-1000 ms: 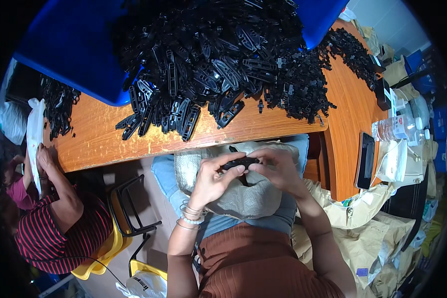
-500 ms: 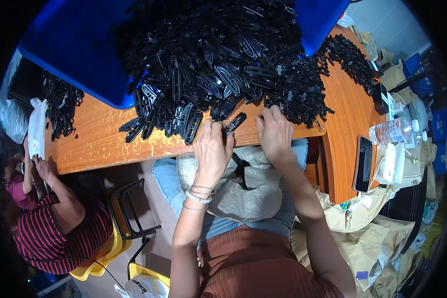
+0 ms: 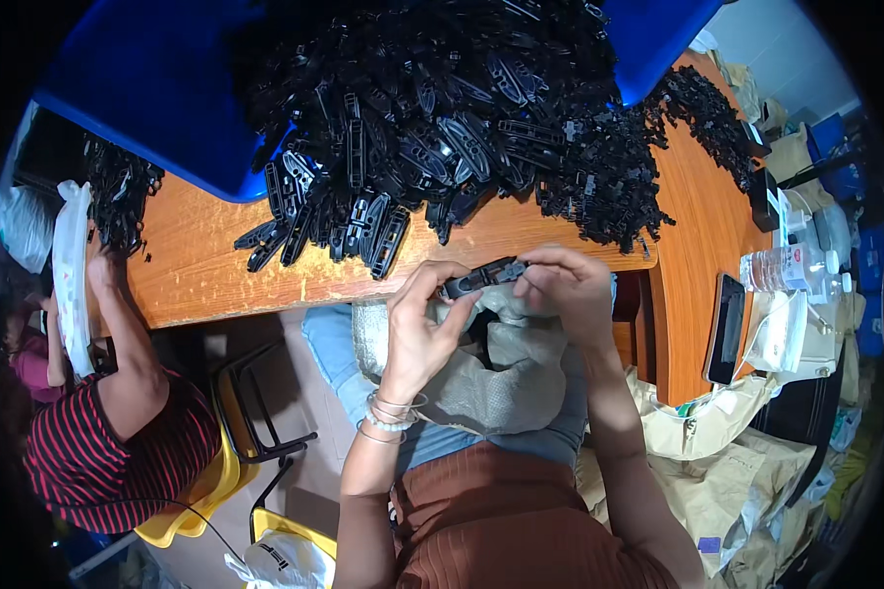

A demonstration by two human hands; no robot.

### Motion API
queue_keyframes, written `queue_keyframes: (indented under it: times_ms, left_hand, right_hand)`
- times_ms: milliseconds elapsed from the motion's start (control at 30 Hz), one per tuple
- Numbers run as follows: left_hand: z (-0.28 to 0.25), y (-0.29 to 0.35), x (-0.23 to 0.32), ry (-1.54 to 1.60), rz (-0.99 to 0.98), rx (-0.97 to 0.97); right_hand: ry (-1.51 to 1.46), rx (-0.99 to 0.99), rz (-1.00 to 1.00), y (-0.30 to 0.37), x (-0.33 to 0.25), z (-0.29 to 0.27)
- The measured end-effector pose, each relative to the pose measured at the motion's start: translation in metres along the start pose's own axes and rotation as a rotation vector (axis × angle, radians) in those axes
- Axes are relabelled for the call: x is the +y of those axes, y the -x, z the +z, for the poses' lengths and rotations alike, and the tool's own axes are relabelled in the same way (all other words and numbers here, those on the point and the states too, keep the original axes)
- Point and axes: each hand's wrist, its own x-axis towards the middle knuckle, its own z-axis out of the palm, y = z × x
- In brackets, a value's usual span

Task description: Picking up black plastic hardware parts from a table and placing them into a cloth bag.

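Observation:
A long black plastic part (image 3: 473, 282) with a slotted frame is pinched by my left hand (image 3: 424, 319) just off the table's front edge. My right hand (image 3: 570, 294) closes its thumb and fingers at the part's right end, where a small black plastic clip (image 3: 514, 269) shows. Whether the clip is seated in the long part, I cannot tell. Below both hands, an open pale woven sack (image 3: 511, 398) rests on my lap. A big heap of similar long black parts (image 3: 462, 147) spills from a blue bin onto the table beyond my hands.
Small black clips (image 3: 609, 196) lie piled on the wooden table (image 3: 304, 285) at right. The blue bin (image 3: 157, 88) stands behind. A phone (image 3: 725, 329) and water bottles (image 3: 786, 268) are farther right. At left, a person in a striped top (image 3: 118, 452) sits beside a yellow chair (image 3: 211, 491).
My left hand has lifted the long part toward me, off the table edge. My right hand has left the clip pile and come to the part's right end.

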Motion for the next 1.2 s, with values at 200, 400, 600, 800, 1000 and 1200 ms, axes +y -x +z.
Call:
queue_keyframes:
  times_ms: [200,400,600,800,1000,1200]
  left_hand:
    - [-0.002,0.005,0.005,0.128,-0.099,-0.082]
    - [-0.003,0.005,0.001,0.534,-0.232,-0.164]
    - [-0.003,0.005,0.004,0.63,-0.287,-0.215]
    - [-0.004,0.007,0.004,0.551,-0.29,-0.179]
    - [-0.002,0.012,0.003,0.411,-0.292,-0.226]
    - [-0.019,0.006,-0.01,0.138,-0.178,-0.428]
  right_hand:
    - [0.365,0.047,-0.339,0.011,-0.001,0.015]
    - [0.746,0.13,-0.504,0.014,0.007,0.015]
    - [0.479,0.151,-0.427,0.017,0.011,0.016]
    - [0.73,0.107,-0.575,0.02,0.003,0.02]
    - [0.54,0.036,-0.149,0.033,0.014,0.011]
    - [0.612,-0.315,-0.197,0.033,0.015,-0.013]
